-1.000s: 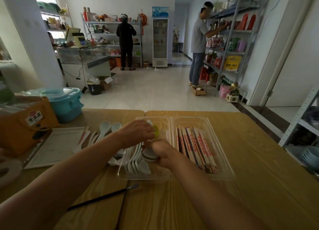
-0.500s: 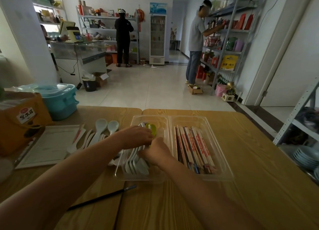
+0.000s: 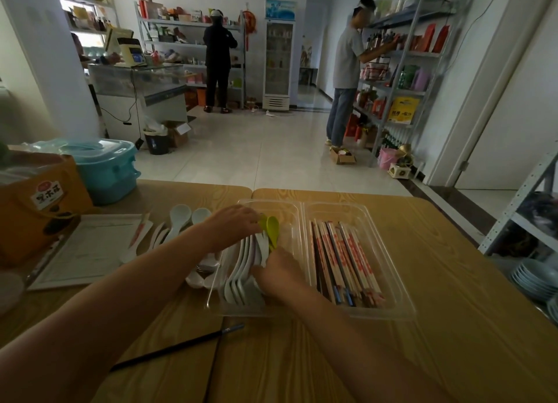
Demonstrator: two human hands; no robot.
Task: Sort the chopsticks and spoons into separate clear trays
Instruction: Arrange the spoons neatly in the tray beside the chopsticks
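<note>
Head view, the only view.

Left hand (image 3: 232, 225): reaches in over the near-left rim of the spoon tray (image 3: 290, 210). Fingers curled down, tips closed on the bowl end of the green spoons (image 3: 271, 226). Thumb not visible.

Right hand (image 3: 280, 274): back of hand up, low inside the same tray, at the handle end of the green spoons and against the white spoons (image 3: 241, 271). Fingers tucked under and hidden, so I cannot tell whether it grips anything.

White spoons: nested on edge in a row along the left side of the spoon tray, bowls toward the near end. The green ones lie just right of that row.

Chopstick tray (image 3: 403, 284): clear, touching the spoon tray on its right side. The chopsticks (image 3: 341, 260) lie lengthwise in it, packed side by side.

Still outside the trays: loose spoons (image 3: 180, 219) on the desk (image 3: 453, 318) just left of the spoon tray, partly covered by the left forearm; a wrapped chopstick (image 3: 140, 230) on a white pad (image 3: 84, 253); a black chopstick (image 3: 178, 346) on the near desk, below the left forearm.

Around: orange bag (image 3: 39, 203) and teal box (image 3: 105, 170) at far left. Stack of plates (image 3: 534, 277) off the desk's right edge. Two people at shelves in the background.
</note>
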